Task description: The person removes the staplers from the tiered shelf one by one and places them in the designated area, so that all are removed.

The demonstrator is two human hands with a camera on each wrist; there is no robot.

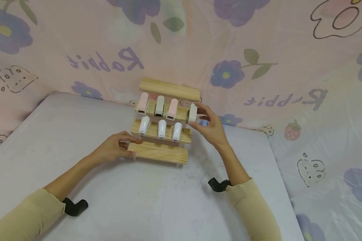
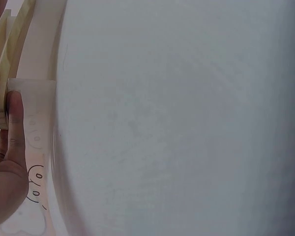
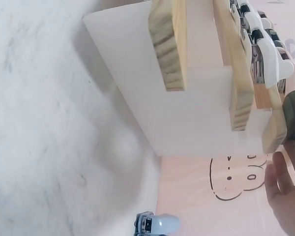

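Observation:
A stepped wooden display rack (image 1: 160,152) with white side panels (image 3: 137,73) stands on the table. My left hand (image 1: 114,147) grips the left end of its lowest board, with the thumb and fingers on either side of the wood. My right hand (image 1: 211,129) pinches a pale green stapler (image 1: 192,113) with a dark green base (image 3: 294,115) at the right end of the third board up. On that board stand a pink stapler (image 1: 143,102), a green stapler (image 1: 159,105) and another pink stapler (image 1: 172,108). Three white staplers (image 1: 162,129) sit on the board below.
A blue stapler (image 3: 162,224) lies on the table behind my right hand, partly hidden in the head view. The rack's top board (image 1: 169,89) is near the patterned curtain (image 1: 181,57). The white table (image 1: 108,201) extends toward me.

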